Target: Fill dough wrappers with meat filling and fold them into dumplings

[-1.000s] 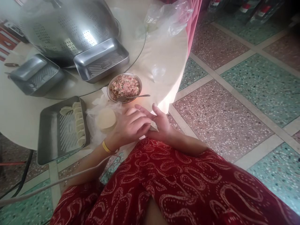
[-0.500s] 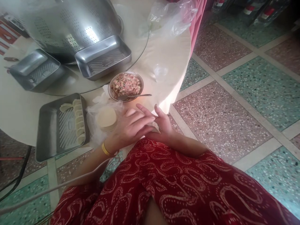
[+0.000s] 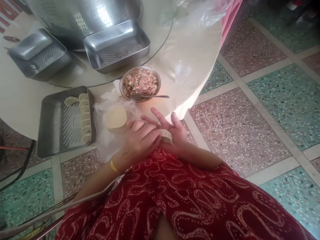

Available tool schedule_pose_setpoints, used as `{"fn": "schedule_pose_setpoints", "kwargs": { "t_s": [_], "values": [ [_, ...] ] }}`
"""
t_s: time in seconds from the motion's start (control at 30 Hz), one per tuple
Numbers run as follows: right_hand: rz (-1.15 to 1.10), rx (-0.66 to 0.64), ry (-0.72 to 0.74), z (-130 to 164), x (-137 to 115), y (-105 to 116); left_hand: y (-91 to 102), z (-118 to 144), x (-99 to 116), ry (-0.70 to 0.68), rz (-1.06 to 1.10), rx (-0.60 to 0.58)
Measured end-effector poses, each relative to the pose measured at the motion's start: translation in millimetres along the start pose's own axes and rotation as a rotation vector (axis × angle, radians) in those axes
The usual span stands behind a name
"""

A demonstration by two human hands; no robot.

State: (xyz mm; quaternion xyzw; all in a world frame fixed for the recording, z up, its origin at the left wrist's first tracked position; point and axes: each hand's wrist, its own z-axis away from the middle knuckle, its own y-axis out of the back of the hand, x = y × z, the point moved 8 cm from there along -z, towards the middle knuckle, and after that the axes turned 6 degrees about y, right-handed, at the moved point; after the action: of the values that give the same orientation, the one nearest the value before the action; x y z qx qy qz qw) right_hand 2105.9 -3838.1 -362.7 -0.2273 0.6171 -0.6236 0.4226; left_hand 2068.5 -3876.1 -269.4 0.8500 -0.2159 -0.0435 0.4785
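Observation:
A pale dumpling (image 3: pixel 166 136) rests in the palm of my right hand (image 3: pixel 178 133), partly covered by fingers. That hand is turned palm up, thumb raised and fingers spread, bearing the dumpling. Over its near side my left hand (image 3: pixel 143 137), with a yellow wristband, bends its fingers down onto the dumpling; the fingertips are hidden. Left of my hands lies a stack of round dumpling wrappers (image 3: pixel 116 117) on a clear plastic bag (image 3: pixel 102 136). Beyond them stands a bowl (image 3: pixel 121 87) of minced filling (image 3: pixel 142 81) with a spoon (image 3: pixel 156 96) in it.
A metal tray (image 3: pixel 51 123) at left holds a row of folded dumplings (image 3: pixel 85 121). Two more metal pans (image 3: pixel 117 50) and a large perforated metal colander (image 3: pixel 100 16) stand farther back on the round table. Plastic bags (image 3: pixel 212 13) lie at its far right. A cable (image 3: pixel 62 207) crosses lower left.
My left hand's fingers have curled in more, and more of the dumpling shows in my right palm. The view has shifted, so the table items appear higher and mostly farther right.

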Motion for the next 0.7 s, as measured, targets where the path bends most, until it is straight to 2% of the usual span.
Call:
{"fn": "schedule_pose_setpoints", "kwargs": {
  "t_s": [0.17, 0.37, 0.5, 0.7],
  "values": [
    [-0.019, 0.026, -0.022, -0.8, 1.9, 1.3, 1.1, -0.6, -4.0, 0.047, 0.004, -0.015],
    [-0.116, 0.052, -0.099, -2.7, 8.7, -1.1, 0.4, 1.9, -2.1, 0.003, 0.070, -0.017],
    [-0.036, 0.050, -0.062, -2.0, 5.7, 0.4, -0.6, 6.6, -9.0, 0.066, 0.072, -0.028],
    [0.033, 0.098, 0.009, -0.8, 0.7, 4.9, 1.7, 17.6, -16.1, 0.180, 0.100, 0.047]
  ]
}}
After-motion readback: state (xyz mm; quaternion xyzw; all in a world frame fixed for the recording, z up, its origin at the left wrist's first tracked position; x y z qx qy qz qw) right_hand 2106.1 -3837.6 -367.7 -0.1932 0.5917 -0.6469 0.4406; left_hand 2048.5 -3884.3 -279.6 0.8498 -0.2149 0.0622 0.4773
